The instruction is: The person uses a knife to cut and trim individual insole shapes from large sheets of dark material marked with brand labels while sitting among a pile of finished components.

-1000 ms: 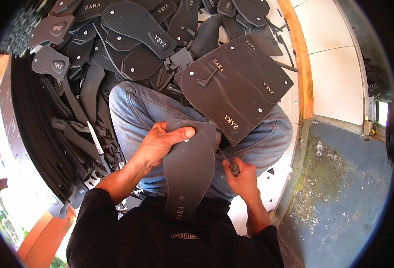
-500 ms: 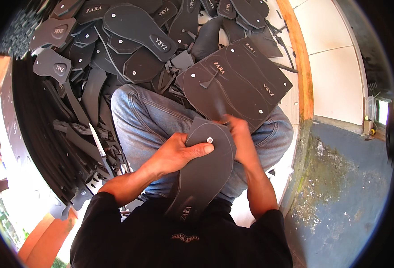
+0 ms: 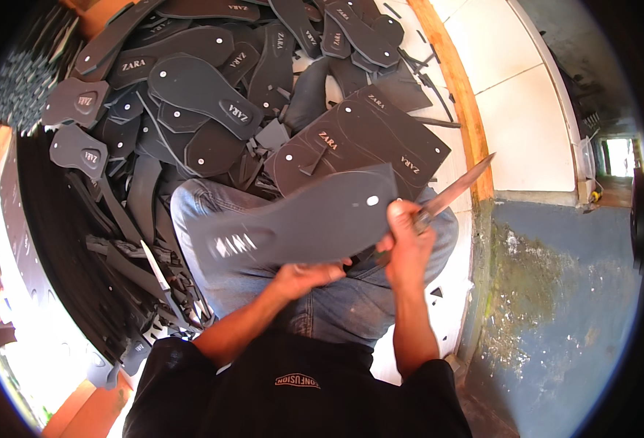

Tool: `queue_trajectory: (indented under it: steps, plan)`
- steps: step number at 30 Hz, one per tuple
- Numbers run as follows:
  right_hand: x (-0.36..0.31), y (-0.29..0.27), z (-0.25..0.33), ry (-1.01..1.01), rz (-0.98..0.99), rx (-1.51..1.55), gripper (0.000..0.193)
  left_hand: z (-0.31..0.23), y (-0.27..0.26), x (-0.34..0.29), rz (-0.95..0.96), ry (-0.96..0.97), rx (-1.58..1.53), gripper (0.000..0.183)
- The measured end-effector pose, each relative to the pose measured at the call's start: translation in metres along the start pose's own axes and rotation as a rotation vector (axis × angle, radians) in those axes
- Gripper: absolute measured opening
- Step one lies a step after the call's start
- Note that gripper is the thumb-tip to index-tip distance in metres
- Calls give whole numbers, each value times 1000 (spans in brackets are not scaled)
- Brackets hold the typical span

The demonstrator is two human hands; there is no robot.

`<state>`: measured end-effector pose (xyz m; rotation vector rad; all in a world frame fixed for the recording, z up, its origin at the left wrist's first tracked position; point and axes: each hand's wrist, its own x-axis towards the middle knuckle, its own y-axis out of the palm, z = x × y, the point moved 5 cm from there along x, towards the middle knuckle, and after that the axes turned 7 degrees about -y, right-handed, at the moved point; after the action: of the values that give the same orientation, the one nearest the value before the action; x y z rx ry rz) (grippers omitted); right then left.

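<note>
A dark grey foam shoe sole (image 3: 300, 219), with a white round sticker at its broad end, lies across my lap in the air, its narrow end smeared by motion. My left hand (image 3: 303, 280) grips its lower edge, most of the fingers hidden beneath. At the sticker end is my right hand (image 3: 408, 244), closed around the handle of a knife (image 3: 459, 186), thumb against the sole's edge. The blade points up and to the right, away from the sole. Just beyond my knees rests a dark sheet (image 3: 365, 131) with sole outlines on it.
A heap of dark soles and offcuts (image 3: 205, 87) spreads out ahead. Another knife (image 3: 158, 271) lies on scraps at the left, beside a long stack of dark sheets (image 3: 59, 233). To the right run a wooden strip (image 3: 453, 80) and a worn blue-grey floor (image 3: 555, 292).
The sole has swung from nearly upright to lying sideways, its narrow end now at the left. My right hand and knife have moved right, with the blade turned outward. My left hand has lowered.
</note>
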<state>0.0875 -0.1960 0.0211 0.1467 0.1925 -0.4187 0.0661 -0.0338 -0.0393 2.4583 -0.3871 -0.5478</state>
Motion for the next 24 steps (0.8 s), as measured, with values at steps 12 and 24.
queue_trajectory:
  steps: [12, 24]
  plan:
    - [-76, -42, -34, -97, 178, -946, 32, 13, 24, -17, -350, -193, -436, 16]
    - [-48, 1, -56, -318, 406, -988, 27, 28, -13, -56, -355, -242, -287, 21]
